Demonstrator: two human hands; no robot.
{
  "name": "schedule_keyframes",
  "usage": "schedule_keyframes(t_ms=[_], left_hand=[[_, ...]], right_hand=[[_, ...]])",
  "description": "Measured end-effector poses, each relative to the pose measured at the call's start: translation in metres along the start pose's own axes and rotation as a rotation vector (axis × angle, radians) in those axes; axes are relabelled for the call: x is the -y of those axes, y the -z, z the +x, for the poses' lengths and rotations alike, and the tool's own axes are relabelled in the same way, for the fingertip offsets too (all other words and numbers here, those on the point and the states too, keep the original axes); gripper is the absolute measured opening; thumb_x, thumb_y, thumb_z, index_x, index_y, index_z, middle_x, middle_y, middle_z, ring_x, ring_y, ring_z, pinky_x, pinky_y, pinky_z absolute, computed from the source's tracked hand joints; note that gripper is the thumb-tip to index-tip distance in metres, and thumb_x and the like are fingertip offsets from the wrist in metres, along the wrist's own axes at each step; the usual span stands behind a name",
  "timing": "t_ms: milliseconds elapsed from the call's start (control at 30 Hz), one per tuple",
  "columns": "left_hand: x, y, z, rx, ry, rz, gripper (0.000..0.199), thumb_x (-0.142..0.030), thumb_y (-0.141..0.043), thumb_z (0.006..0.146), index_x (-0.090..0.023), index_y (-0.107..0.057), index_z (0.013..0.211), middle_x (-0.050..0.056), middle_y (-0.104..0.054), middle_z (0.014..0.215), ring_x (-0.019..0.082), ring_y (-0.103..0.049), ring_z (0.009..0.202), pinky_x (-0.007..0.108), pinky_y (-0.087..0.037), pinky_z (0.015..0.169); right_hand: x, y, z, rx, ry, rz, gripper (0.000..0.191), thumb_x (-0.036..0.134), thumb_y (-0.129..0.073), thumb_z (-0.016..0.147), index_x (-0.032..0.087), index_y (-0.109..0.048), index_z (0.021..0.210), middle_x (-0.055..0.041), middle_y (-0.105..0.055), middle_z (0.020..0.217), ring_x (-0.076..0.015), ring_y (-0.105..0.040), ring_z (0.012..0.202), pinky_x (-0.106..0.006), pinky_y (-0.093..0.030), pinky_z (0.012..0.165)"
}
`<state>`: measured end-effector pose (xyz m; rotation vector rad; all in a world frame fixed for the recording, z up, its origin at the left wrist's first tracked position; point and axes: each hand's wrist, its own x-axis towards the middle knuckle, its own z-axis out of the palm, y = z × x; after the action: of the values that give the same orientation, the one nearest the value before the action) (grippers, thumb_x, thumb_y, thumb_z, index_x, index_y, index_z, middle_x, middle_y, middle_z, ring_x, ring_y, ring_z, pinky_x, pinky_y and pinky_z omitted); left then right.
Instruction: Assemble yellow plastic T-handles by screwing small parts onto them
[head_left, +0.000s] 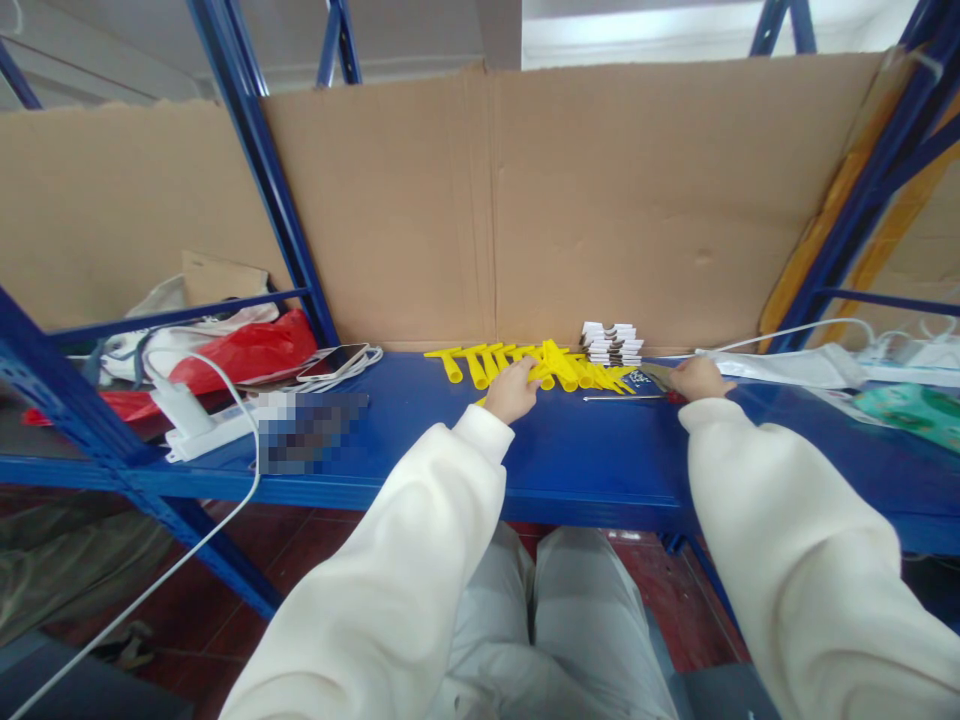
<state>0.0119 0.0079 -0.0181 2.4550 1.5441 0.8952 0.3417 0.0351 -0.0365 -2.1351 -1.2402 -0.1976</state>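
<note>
My left hand (514,390) reaches to the row of yellow plastic T-shaped pieces (478,368) on the blue shelf, its fingers closed at the end of one yellow piece (541,371). To the right, my right hand (701,380) rests low over the shelf with curled fingers. A small brownish flat thing (658,375) shows at its fingertips; what the fingers hold is mostly hidden. Just left of that hand lies a thin metal rod (622,398), with a dark red end by the fingers. Behind the yellow pieces stands a stack of white folded pieces with dark marks (611,343).
A cardboard sheet (600,200) backs the blue shelf (585,460). On the left are a white power strip (217,430), cables, a phone (330,362) and a red bag (255,350). White packaging (795,366) and a green packet (911,413) lie right. Blue posts flank the space.
</note>
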Motion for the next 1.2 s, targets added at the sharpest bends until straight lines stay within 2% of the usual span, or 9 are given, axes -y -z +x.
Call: schedule_keyframes(t_ms=[100, 233, 300, 367, 533, 700, 867, 1033, 1200], left_hand=[[-0.001, 0.0, -0.001, 0.02, 0.009, 0.024, 0.035, -0.018, -0.062, 0.096, -0.019, -0.067, 0.13, 0.014, -0.072, 0.135, 0.028, -0.067, 0.127, 0.039, -0.053, 0.108], [-0.001, -0.001, -0.001, 0.05, 0.017, 0.055, 0.033, -0.021, -0.065, 0.095, -0.02, -0.069, 0.127, 0.012, -0.073, 0.132, 0.026, -0.068, 0.126, 0.036, -0.053, 0.107], [0.0, -0.001, -0.001, 0.06, 0.018, 0.065, 0.032, -0.023, -0.066, 0.095, -0.021, -0.07, 0.126, 0.011, -0.074, 0.131, 0.026, -0.068, 0.125, 0.036, -0.053, 0.106], [0.0, 0.0, -0.002, 0.074, 0.019, 0.078, 0.032, -0.024, -0.066, 0.095, -0.022, -0.07, 0.126, 0.01, -0.074, 0.13, 0.026, -0.068, 0.124, 0.036, -0.053, 0.106], [0.0, 0.0, -0.002, 0.099, 0.033, 0.104, 0.033, -0.027, -0.067, 0.095, -0.022, -0.07, 0.128, 0.01, -0.074, 0.131, 0.026, -0.068, 0.126, 0.035, -0.053, 0.105], [0.0, -0.002, -0.001, 0.122, 0.042, 0.113, 0.036, -0.026, -0.067, 0.096, -0.019, -0.07, 0.131, 0.011, -0.073, 0.133, 0.025, -0.066, 0.129, 0.031, -0.05, 0.108], [0.0, -0.001, -0.001, 0.141, 0.044, 0.113, 0.036, -0.024, -0.066, 0.096, -0.019, -0.07, 0.132, 0.01, -0.071, 0.138, 0.024, -0.064, 0.131, 0.032, -0.048, 0.11], [0.0, 0.001, -0.002, 0.169, 0.04, 0.121, 0.037, -0.023, -0.064, 0.096, -0.02, -0.069, 0.133, 0.01, -0.071, 0.139, 0.024, -0.064, 0.131, 0.033, -0.048, 0.11], [0.001, 0.001, -0.001, 0.179, 0.033, 0.138, 0.038, -0.022, -0.062, 0.097, -0.02, -0.068, 0.134, 0.01, -0.07, 0.139, 0.024, -0.064, 0.132, 0.033, -0.048, 0.11]], right_hand=[[0.013, 0.012, -0.003, 0.0, -0.163, 0.151, 0.032, 0.023, -0.055, 0.087, 0.01, -0.077, 0.105, -0.0244, -0.073, 0.113, -0.0392, -0.066, 0.116, -0.051, -0.05, 0.099], [0.039, 0.019, -0.009, -0.1, -0.181, 0.515, 0.023, 0.025, -0.059, 0.086, 0.014, -0.075, 0.098, -0.0176, -0.075, 0.105, -0.0325, -0.068, 0.106, -0.044, -0.053, 0.095], [0.056, 0.019, -0.015, -0.036, -0.124, 0.718, 0.014, 0.024, -0.061, 0.084, 0.016, -0.072, 0.088, -0.0116, -0.075, 0.094, -0.027, -0.069, 0.096, -0.038, -0.054, 0.087], [0.074, 0.017, -0.023, 0.101, -0.1, 0.832, 0.005, 0.022, -0.066, 0.079, 0.018, -0.067, 0.078, -0.0068, -0.072, 0.083, -0.0234, -0.066, 0.087, -0.034, -0.053, 0.078], [0.108, 0.011, -0.047, 0.431, -0.034, 0.854, 0.019, 0.024, -0.08, 0.066, 0.018, -0.063, 0.071, 0.0006, -0.063, 0.07, -0.0149, -0.056, 0.072, -0.025, -0.04, 0.062], [0.114, 0.005, -0.066, 0.628, 0.036, 0.824, 0.023, 0.024, -0.083, 0.065, 0.018, -0.06, 0.062, 0.0039, -0.056, 0.059, -0.0097, -0.046, 0.057, -0.022, -0.031, 0.051], [0.108, 0.006, -0.075, 0.72, 0.112, 0.756, 0.033, 0.027, -0.084, 0.07, 0.018, -0.056, 0.056, 0.0065, -0.046, 0.048, -0.0069, -0.038, 0.047, -0.021, -0.028, 0.046], [0.105, 0.006, -0.077, 0.772, 0.22, 0.664, 0.038, 0.033, -0.084, 0.075, 0.018, -0.055, 0.055, 0.0046, -0.047, 0.044, -0.0067, -0.04, 0.043, -0.02, -0.026, 0.041], [0.103, 0.004, -0.077, 0.804, 0.251, 0.629, 0.035, 0.034, -0.082, 0.079, 0.017, -0.058, 0.06, 0.0045, -0.048, 0.043, -0.0069, -0.04, 0.042, -0.019, -0.027, 0.039]])
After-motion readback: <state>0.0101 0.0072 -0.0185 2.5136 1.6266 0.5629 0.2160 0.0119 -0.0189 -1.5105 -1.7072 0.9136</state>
